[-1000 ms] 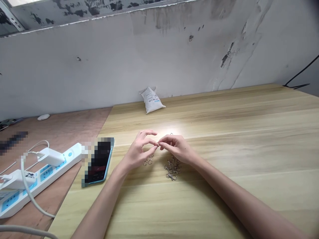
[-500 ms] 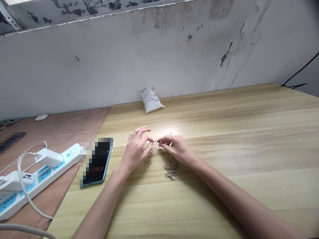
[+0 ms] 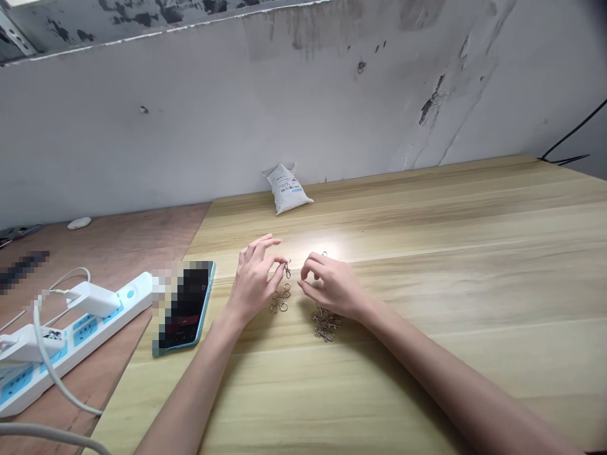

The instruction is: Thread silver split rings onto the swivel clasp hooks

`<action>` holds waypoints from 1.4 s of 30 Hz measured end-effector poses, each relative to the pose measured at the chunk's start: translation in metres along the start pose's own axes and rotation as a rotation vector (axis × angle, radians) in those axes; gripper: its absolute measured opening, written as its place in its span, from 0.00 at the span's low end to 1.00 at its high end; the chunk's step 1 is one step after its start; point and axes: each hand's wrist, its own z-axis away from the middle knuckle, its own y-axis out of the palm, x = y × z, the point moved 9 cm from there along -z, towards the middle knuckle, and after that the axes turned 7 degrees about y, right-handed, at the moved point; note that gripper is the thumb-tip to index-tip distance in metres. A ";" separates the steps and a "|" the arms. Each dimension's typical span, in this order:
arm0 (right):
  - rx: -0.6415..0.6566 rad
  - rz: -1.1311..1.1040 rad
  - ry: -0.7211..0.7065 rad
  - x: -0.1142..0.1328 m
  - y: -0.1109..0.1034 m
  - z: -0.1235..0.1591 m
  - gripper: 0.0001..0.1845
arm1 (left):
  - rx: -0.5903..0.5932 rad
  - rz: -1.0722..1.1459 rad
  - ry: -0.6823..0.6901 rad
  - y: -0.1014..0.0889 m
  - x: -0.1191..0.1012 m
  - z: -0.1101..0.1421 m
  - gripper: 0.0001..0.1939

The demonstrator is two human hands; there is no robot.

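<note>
My left hand (image 3: 253, 278) pinches a small silver swivel snap hook (image 3: 288, 270) between thumb and index finger, its other fingers raised and spread. Just below those fingertips, several split rings (image 3: 283, 307) lie on the wooden table. My right hand (image 3: 332, 287) is a short way to the right of the clasp, fingers curled with a small gap between thumb and index finger and nothing visible in it. Under and in front of that hand is a pile of snap hooks (image 3: 325, 335), partly covered by it. A small metal ring (image 3: 325, 254) shows beyond the right knuckles.
A phone (image 3: 190, 306) in a light blue case lies left of my left hand. Further left, a white power strip (image 3: 85, 335) with chargers and cables rests on a reddish board. A white labelled packet (image 3: 288, 189) stands near the wall (image 3: 213, 139).
My right hand has let go of the snap hook and drawn slightly down and apart. The hook now hangs from my left fingertips, which moved a little left.
</note>
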 end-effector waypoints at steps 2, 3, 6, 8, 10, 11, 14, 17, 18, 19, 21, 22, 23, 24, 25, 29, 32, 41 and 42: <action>-0.040 -0.060 0.081 -0.007 -0.005 -0.001 0.09 | -0.007 0.021 0.022 0.001 -0.007 -0.001 0.07; -0.040 -0.095 0.105 -0.009 -0.005 -0.002 0.11 | -0.010 0.027 0.034 0.001 -0.010 -0.001 0.07; 0.014 -0.223 0.111 -0.008 0.000 -0.004 0.10 | -0.043 0.026 0.053 -0.001 -0.018 -0.001 0.06; 0.041 -0.317 0.094 -0.006 0.000 -0.005 0.11 | -0.077 0.028 0.049 -0.004 -0.019 -0.001 0.06; 0.063 -0.379 0.078 -0.006 -0.001 -0.006 0.11 | -0.093 0.045 0.039 -0.006 -0.018 -0.001 0.05; 0.083 -0.380 0.069 -0.006 -0.001 -0.006 0.10 | -0.091 0.054 0.037 -0.005 -0.017 -0.001 0.05; 0.113 -0.237 0.031 -0.008 -0.002 -0.007 0.07 | -0.062 0.068 0.030 -0.002 -0.015 -0.001 0.04; -0.010 -0.011 -0.046 -0.008 -0.014 -0.007 0.05 | -0.011 0.104 -0.017 0.006 -0.011 0.000 0.05; -0.073 0.052 -0.079 -0.006 -0.020 -0.006 0.06 | 0.015 0.129 -0.036 0.010 -0.009 0.001 0.05; -0.132 0.103 -0.113 -0.003 -0.025 -0.005 0.07 | 0.047 0.158 -0.049 0.014 -0.008 0.002 0.06; -0.209 0.157 -0.171 0.005 -0.032 -0.003 0.10 | 0.122 0.211 -0.049 0.023 -0.010 0.004 0.06; -0.218 0.161 -0.196 0.010 -0.032 -0.001 0.11 | 0.155 0.227 -0.043 0.027 -0.012 0.005 0.07; -0.211 0.158 -0.218 0.014 -0.031 0.000 0.12 | 0.181 0.232 -0.038 0.029 -0.013 0.005 0.07; -0.192 0.151 -0.237 0.019 -0.028 0.001 0.13 | 0.199 0.227 -0.036 0.031 -0.014 0.006 0.07; -0.164 0.142 -0.253 0.023 -0.024 0.003 0.13 | 0.212 0.214 -0.037 0.031 -0.014 0.006 0.07; -0.052 0.094 -0.272 0.034 -0.010 0.009 0.14 | 0.237 0.138 -0.048 0.026 -0.007 0.005 0.07; 0.069 0.056 -0.249 0.030 -0.002 0.010 0.10 | 0.255 0.098 -0.013 0.021 -0.002 0.004 0.06; 0.036 0.022 0.078 -0.039 -0.028 -0.008 0.09 | 0.333 0.141 0.090 0.023 -0.002 0.010 0.03; 0.009 0.071 0.139 -0.051 -0.032 -0.009 0.09 | 0.335 0.146 0.090 0.024 -0.002 0.010 0.03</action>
